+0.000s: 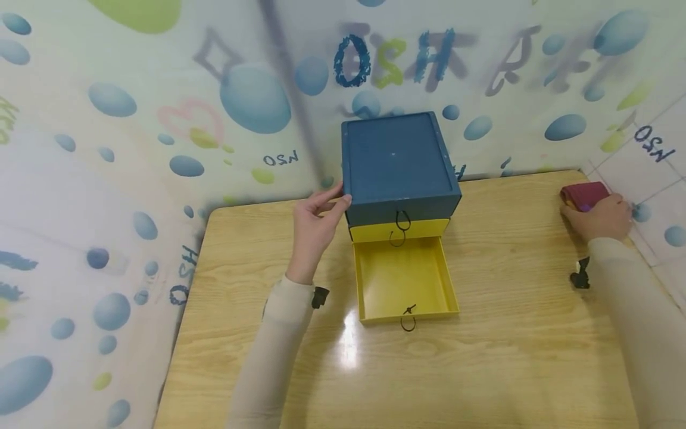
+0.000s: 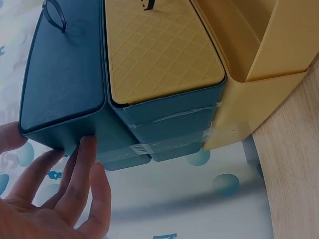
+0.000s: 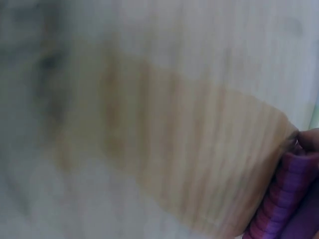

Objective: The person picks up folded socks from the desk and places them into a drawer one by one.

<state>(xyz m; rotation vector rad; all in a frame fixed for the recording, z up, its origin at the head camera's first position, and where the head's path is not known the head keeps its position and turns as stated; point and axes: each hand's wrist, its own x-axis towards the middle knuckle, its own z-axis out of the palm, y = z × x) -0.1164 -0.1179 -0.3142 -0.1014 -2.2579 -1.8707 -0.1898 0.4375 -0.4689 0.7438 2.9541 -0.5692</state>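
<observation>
A small drawer cabinet (image 1: 396,158) with a blue body stands near the back of the table. Its lower yellow drawer (image 1: 407,277) is pulled out and bare inside; the upper yellow drawer (image 2: 167,47) is in. My left hand (image 1: 316,229) touches the cabinet's left top edge. In the left wrist view, its fairly straight fingers (image 2: 85,154) rest against the blue side, the thumb at the top edge. At the far right, my right hand (image 1: 602,217) holds a dark red, folded-looking item (image 1: 584,193). Its ribbed purple-red side (image 3: 279,204) shows in the right wrist view; its kind is unclear.
The wooden table (image 1: 514,333) meets a patterned wall covering (image 1: 257,149) at the back and sides. Black cord loops (image 1: 408,322) hang from the drawer fronts. Black wrist-worn pieces (image 1: 580,275) show beside both sleeves.
</observation>
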